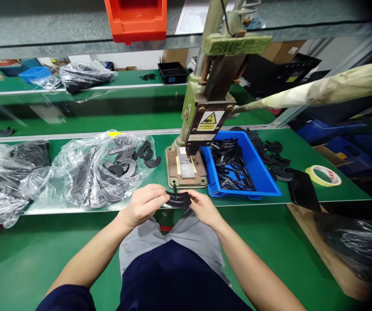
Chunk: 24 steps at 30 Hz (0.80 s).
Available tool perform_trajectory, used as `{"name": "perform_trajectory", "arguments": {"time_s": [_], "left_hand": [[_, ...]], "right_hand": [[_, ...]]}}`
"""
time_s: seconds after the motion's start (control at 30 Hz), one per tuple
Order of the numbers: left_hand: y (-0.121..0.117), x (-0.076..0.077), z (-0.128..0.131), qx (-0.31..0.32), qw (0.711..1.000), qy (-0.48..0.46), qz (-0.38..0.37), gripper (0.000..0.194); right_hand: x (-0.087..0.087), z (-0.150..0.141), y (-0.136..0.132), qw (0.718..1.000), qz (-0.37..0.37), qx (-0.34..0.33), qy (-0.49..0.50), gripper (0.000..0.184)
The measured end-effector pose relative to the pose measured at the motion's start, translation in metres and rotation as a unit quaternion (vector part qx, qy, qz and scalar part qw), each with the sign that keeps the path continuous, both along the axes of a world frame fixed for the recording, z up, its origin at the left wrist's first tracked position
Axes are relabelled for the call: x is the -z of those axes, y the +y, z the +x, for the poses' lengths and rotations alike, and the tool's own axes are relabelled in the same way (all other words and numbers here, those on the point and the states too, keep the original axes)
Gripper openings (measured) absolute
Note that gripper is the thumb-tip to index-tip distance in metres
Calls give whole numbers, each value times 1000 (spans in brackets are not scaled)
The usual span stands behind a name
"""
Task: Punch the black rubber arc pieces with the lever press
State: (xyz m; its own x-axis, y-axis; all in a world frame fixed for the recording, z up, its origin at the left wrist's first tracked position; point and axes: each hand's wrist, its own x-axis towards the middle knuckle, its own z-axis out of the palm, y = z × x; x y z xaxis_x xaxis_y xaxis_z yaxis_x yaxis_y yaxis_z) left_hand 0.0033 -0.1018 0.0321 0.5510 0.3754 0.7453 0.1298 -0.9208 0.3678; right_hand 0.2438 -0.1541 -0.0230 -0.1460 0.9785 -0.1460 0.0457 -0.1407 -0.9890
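Note:
Between my two hands, just in front of the press base, is a curved black plastic part [178, 200]. My left hand [145, 204] pinches its left end. At the other end, the fingers of my right hand [203, 207] are closed on it. A small, thin black piece [174, 189] stands up from the middle of the curved part; whether it is joined to it I cannot tell. Right behind is the hand press [202, 116], its ram low over a metal block [187, 168] on the brown base plate [172, 172].
Clear bags [59, 172] of curved black parts lie left. A blue bin [263, 183] of thin black pieces stands right of the press, beside loose curved parts [275, 160], a phone-like black slab [303, 190] and a tape roll [323, 176]. The press lever [312, 90] reaches out right.

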Motion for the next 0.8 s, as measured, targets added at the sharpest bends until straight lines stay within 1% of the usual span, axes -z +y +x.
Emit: {"name": "perform_trajectory", "arguments": {"time_s": [0.1, 0.23, 0.3, 0.37, 0.4, 0.43, 0.5, 0.6, 0.63, 0.67, 0.7, 0.8], "left_hand": [[3, 2, -5, -10, 1000, 21, -7, 15], [8, 9, -6, -21, 999, 37, -25, 16], [13, 15, -3, -60, 996, 29, -52, 16], [26, 20, 1, -138, 984, 17, -112, 14], [36, 23, 3, -187, 970, 10, -155, 12], [50, 25, 4, -236, 950, 1, -205, 9], [87, 26, 3, -314, 898, -32, -307, 6], [158, 20, -12, -358, 815, -129, -436, 7], [182, 16, -20, -379, 777, -172, -473, 8], [204, 13, -29, -403, 741, -211, -493, 10], [224, 9, -38, -428, 720, -232, -495, 13], [270, 2, -64, -489, 672, -264, -490, 21]], "right_hand": [[10, 1, 1, 999, 11, -2, -43, 35], [23, 4, 1, 996, 9, 12, -93, 36], [29, 6, 0, 993, 5, 19, -113, 37], [33, 6, -3, 991, 3, 24, -129, 38], [35, 6, -4, 990, 4, 25, -136, 39], [36, 6, -5, 989, 6, 25, -143, 41], [38, 6, -7, 988, 14, 23, -154, 44], [40, 8, -9, 983, 36, 17, -178, 44], [41, 9, -9, 981, 46, 17, -188, 44], [42, 10, -9, 978, 58, 19, -197, 42], [44, 11, -9, 976, 71, 23, -204, 41], [48, 14, -8, 970, 115, 39, -211, 37]]}}
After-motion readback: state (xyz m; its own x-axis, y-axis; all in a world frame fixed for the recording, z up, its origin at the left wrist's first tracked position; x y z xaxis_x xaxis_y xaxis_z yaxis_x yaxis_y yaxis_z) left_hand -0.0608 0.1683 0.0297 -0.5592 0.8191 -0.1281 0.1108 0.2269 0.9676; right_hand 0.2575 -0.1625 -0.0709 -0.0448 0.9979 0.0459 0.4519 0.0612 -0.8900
